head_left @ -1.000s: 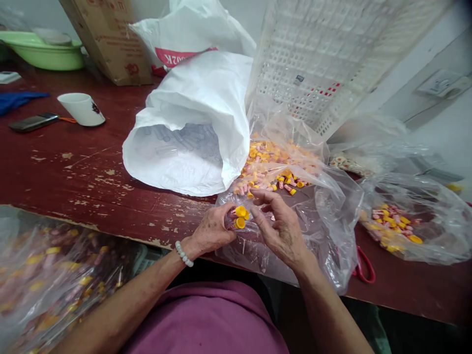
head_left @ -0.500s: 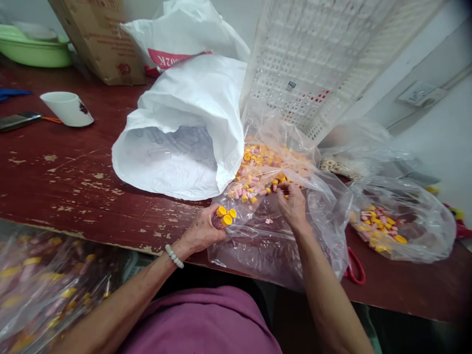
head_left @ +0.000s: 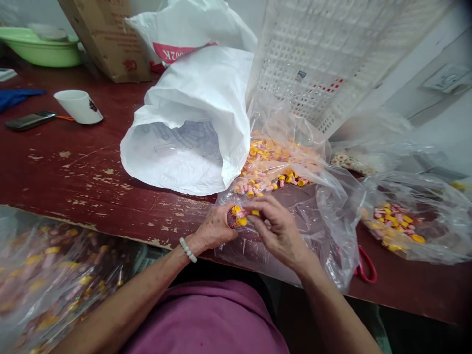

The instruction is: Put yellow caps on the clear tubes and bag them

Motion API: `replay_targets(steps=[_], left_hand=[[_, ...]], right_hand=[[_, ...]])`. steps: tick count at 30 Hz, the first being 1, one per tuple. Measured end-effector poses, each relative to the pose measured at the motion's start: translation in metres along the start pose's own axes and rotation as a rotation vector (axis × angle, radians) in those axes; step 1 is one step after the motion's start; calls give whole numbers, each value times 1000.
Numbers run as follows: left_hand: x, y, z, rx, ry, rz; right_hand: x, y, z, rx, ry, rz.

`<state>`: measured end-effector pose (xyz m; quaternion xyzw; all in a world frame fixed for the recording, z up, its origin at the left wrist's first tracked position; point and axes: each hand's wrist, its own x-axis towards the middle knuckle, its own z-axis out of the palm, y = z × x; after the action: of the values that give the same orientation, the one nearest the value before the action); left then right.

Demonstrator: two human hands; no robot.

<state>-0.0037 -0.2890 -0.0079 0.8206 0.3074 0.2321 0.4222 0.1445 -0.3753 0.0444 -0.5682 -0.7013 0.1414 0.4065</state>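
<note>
Wrapped in my left hand (head_left: pixel 216 225) is a small bunch of tubes with yellow caps (head_left: pixel 241 221). My right hand (head_left: pixel 278 231) pinches a small yellow-topped pink stopper (head_left: pixel 254 213), its pink end pointing at the tubes' tops. Whether it has entered a tube I cannot tell. Behind my hands, a heap of similar yellow-and-pink stoppers (head_left: pixel 271 153) lies in and under a clear plastic bag (head_left: pixel 313 211). To the left of the heap, a white sack (head_left: pixel 173 179) lies with its mouth toward me, clear tubes (head_left: pixel 201 140) inside.
A white plastic crate (head_left: pixel 313 59) stands tilted behind the heap. On the right are another clear bag (head_left: pixel 446 216) of yellow-and-pink pieces and red scissors handles (head_left: pixel 370 268). A cup (head_left: pixel 79 108), a phone (head_left: pixel 31 120), a green basin (head_left: pixel 47 51) and a carton (head_left: pixel 118 44) are left.
My right hand has come from the heap toward my left hand, bringing a yellow-and-pink stopper to the tubes. My left hand keeps its hold. The view has shifted slightly left.
</note>
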Motion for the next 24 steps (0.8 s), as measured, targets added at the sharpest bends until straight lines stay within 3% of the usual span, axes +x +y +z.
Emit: replay_targets(steps=[3,8,15,20,24], left_hand=[[-2,3,1,34,5,29],[-4,1,-3,-3,30,22],[-7,-13,0,-323,-35,-93],[-9,-10,-2,-344,-24,-217],[-7,-6,0,-482,-49,-239]], right_hand=[[1,-13,12,-35,-17,-45],[0,-10,16,-100,74,11],[-8,-5,34,-263,-145,-56],[-4,-2,40,-412,-160,-73],[-5,-2,53,-505,-124,-116]])
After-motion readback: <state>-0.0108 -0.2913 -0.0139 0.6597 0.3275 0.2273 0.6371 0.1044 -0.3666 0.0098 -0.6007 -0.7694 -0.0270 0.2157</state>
